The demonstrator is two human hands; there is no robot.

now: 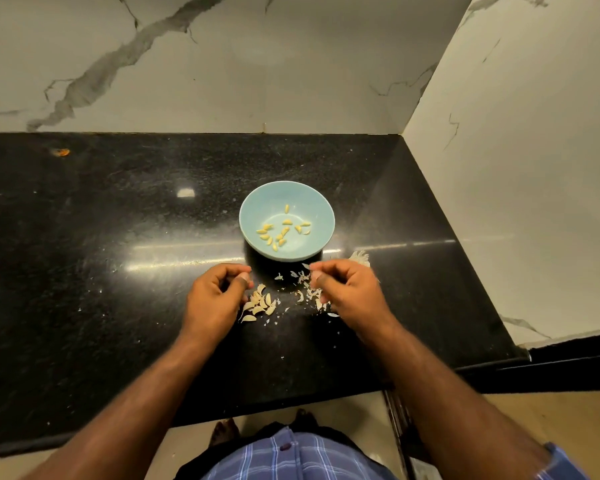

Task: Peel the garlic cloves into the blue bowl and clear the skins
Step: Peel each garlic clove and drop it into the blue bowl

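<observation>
While unpeeled cloves (pixel 258 304) remain by left hand (pixel 215 296), mid-peel. Peeled cloves (pixel 281 232) in blue bowl (pixel 321 209); skins (pixel 307 292) under right hand (pixel 350 289). Both hands' fingers curled; contents can't tell. Next: pick clove, strip. Counter (pixel 118 220) wide open left; wall (pixel 516 168) close right.

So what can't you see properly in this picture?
All in the head view:
- Left hand: its curled fingers hide whether it holds anything.
- Right hand: the pinched fingertips are too small to show what they hold.
- Skins: the right hand covers some of them.
- Cloves: the left hand hides part of the pile.
- Pieces in the bowl: too small to tell if fully peeled.
</observation>
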